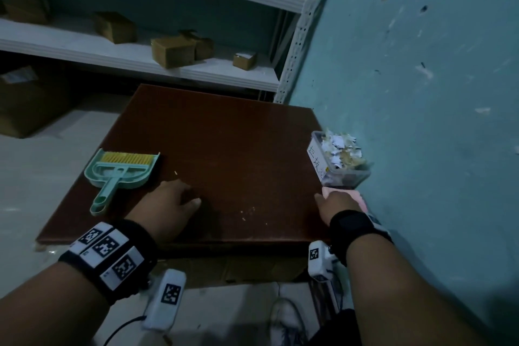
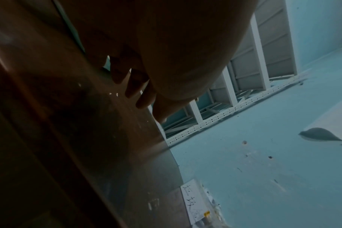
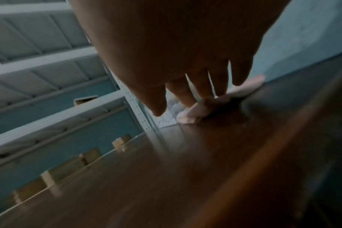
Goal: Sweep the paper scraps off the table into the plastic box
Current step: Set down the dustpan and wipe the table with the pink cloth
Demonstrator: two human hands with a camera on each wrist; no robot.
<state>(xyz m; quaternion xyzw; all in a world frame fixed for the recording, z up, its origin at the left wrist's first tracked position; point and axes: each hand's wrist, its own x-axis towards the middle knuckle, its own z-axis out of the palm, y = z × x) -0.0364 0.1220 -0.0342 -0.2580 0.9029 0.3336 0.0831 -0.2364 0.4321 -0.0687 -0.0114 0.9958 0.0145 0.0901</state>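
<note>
A clear plastic box (image 1: pixel 344 175) with a handwritten label stands at the table's right edge, heaped with white paper scraps (image 1: pixel 341 146). Its labelled side also shows in the left wrist view as the plastic box (image 2: pixel 195 203). A few tiny scraps (image 1: pixel 245 215) lie on the brown table (image 1: pixel 224 132) between my hands, and one more scrap (image 1: pixel 176 173) lies near the dustpan. My left hand (image 1: pixel 175 201) rests on the table with relaxed fingers (image 2: pixel 140 98) and holds nothing. My right hand (image 1: pixel 335 202) lays straight fingers (image 3: pixel 221 83) on a pink cloth (image 3: pixel 189 115) just in front of the box.
A mint-green dustpan with a yellow-bristled brush (image 1: pixel 122 173) lies at the table's left side. A teal wall (image 1: pixel 421 78) runs close along the right edge. White shelving (image 1: pixel 168 62) with small cardboard boxes stands behind the table. A larger carton (image 1: pixel 25 104) sits on the floor at left.
</note>
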